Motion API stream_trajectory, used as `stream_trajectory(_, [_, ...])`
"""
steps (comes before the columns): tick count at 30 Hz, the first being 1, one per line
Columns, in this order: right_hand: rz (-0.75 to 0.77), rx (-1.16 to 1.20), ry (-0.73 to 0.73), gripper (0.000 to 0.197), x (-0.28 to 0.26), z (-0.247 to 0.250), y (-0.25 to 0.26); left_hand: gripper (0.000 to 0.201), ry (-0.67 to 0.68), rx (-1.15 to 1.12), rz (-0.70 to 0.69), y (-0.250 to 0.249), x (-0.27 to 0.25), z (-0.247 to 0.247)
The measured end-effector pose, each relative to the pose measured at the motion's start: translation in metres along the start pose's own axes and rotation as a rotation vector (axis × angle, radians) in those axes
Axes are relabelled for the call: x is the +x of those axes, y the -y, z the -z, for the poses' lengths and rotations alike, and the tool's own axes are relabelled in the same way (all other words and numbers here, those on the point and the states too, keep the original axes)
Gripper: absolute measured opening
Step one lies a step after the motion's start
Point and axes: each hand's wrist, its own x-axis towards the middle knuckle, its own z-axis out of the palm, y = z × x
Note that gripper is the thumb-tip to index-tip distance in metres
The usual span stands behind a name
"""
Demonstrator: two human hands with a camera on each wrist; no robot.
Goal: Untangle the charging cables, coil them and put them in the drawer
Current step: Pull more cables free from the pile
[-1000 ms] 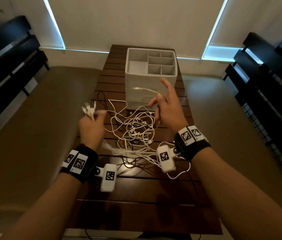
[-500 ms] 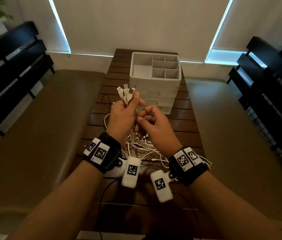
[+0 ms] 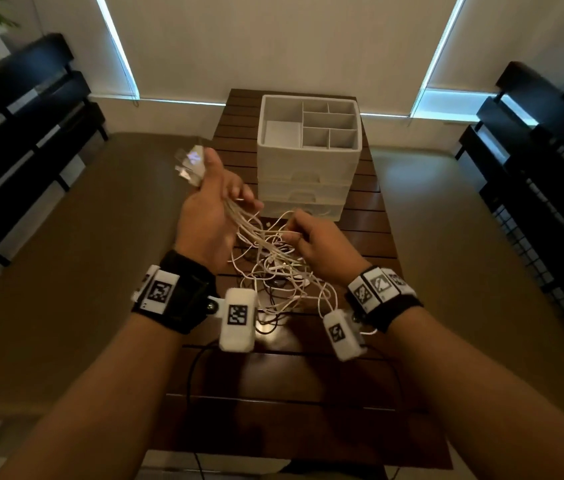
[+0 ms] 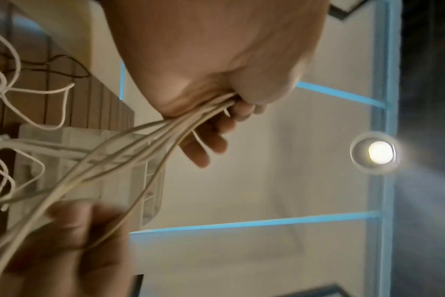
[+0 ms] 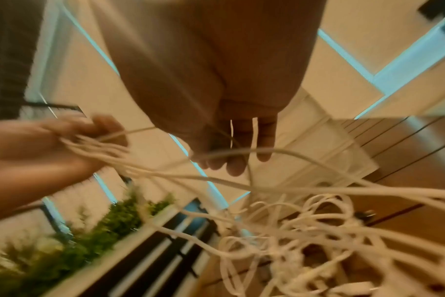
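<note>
Clearly we are early in the job: the cables (image 3: 273,265) are one white tangle, partly lifted and partly lying on the table (image 3: 308,375) in front of the drawer unit (image 3: 308,161), nothing is coiled, and all the drawers we can see look closed (the divided tray on top holds no cable). Our left hand (image 3: 211,209) is up and to the left of the unit, fingers curled round a bundle of strands, with the plugs (image 3: 190,164) sticking out above the fist; the left wrist view shows several strands running side by side out of that grip. Our right hand (image 3: 318,244) sits lower, in front of the unit, fingers bent into the loose loops; whether it pinches one strand or merely rakes through them we cannot tell, since the right wrist view is blurred and shows cables only crossing the fingers (image 5: 234,158). A thin black cable (image 3: 197,368) also trails over the table's near edge. So gathering the plug ends looks done, while separating each cable, coiling it and opening a drawer are all left. Compared with half a second ago, the hands have come apart: then they met close together in front of the unit, with the plugs upright; now the left has swung out leftward, drawing the strands taut away from the right.
</note>
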Motion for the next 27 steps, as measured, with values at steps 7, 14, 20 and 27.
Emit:
stream_trajectory(7, [-0.381, -0.214, 0.04, 0.03, 0.03, 0.013, -0.066, 0.052, 0.059, 0.036, 0.063, -0.01, -0.005, 0.021])
stream_trajectory(14, [-0.043, 0.554, -0.285, 0.022, 0.041, 0.084, 0.034, 0.045, -0.016, 0.462, 0.314, 0.026, -0.008, 0.03])
stream_trajectory(20, [0.033, 0.107, -0.175, 0.019, 0.042, 0.061, 0.042, 0.059, 0.11, 0.588, 0.098, 0.022, -0.016, 0.012])
stream_trajectory(27, [0.301, -0.517, -0.039, 0.024, 0.047, 0.035, 0.052, 0.029, 0.132, 0.709, -0.018, 0.024, -0.022, -0.011])
